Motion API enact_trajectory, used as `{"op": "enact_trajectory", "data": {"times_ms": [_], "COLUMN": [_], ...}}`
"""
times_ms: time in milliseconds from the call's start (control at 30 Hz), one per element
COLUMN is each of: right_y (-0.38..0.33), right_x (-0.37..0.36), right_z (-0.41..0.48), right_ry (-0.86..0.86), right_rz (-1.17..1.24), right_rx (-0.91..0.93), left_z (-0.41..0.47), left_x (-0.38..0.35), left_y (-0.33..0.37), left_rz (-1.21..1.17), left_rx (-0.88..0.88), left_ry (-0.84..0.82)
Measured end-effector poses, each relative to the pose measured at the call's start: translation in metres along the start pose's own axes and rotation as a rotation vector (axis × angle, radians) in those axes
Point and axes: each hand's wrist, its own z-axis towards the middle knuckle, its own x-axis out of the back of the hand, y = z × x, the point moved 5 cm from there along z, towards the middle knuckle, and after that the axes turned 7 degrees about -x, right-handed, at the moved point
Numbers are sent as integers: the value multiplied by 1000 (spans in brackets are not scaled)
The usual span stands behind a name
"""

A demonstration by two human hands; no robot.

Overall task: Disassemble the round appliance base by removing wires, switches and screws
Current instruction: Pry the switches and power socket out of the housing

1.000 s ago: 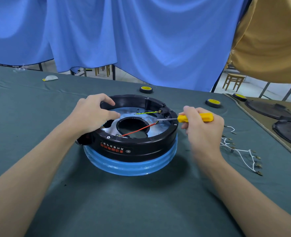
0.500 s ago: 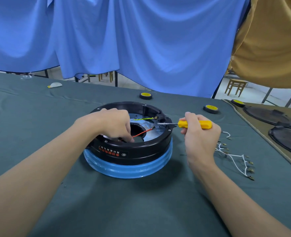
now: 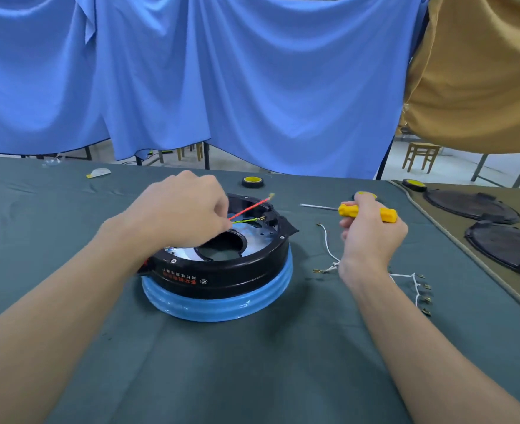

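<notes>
The round appliance base (image 3: 222, 276), black with a blue lower ring, sits on the green table cloth. My left hand (image 3: 179, 209) hovers over its open top and pinches a red wire (image 3: 248, 209), whose free end sticks up and to the right. A yellow-green wire (image 3: 248, 221) runs from my fingers to a black connector (image 3: 269, 218) on the far rim. My right hand (image 3: 371, 231) is to the right of the base and grips a yellow-handled screwdriver (image 3: 367, 212), its shaft pointing left, clear of the base.
A bundle of white wires with terminals (image 3: 405, 280) lies right of the base, partly under my right wrist. Yellow-capped black wheels (image 3: 252, 181) sit behind. Dark round plates (image 3: 472, 206) lie on a brown mat at the right. Blue cloth hangs behind the table.
My left hand has lifted the red wire out of the base, so its end now points up and right. My right hand has pulled the screwdriver back to the right, away from the connector.
</notes>
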Motion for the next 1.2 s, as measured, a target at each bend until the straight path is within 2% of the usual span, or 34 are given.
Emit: {"op": "enact_trajectory", "data": {"times_ms": [100, 267, 333, 500, 700, 833, 1033, 1200], "right_y": [-15, -36, -38, -34, -31, -29, -14, 1], "right_x": [10, 33, 39, 41, 37, 34, 22, -1], "right_z": [14, 32, 36, 38, 35, 35, 24, 6], "right_ry": [76, 231, 266, 263, 205, 160, 87, -117], "right_rz": [111, 288, 317, 249, 231, 177, 17, -172], "right_rx": [-20, -46, -51, -73, -75, -90, -120, -121], "left_z": [-5, -6, -6, -6, 10, 9, 11, 10], "left_x": [-3, -47, -61, -84, -98, -75, -27, -33], "left_y": [46, 110, 121, 140, 138, 118, 33, -27], "left_rz": [46, 380, 419, 506, 422, 299, 9, -29], "left_rx": [-154, -480, -554, -634, -522, -483, -136, 64], "left_ry": [46, 147, 211, 130, 136, 192, 285, 148]}}
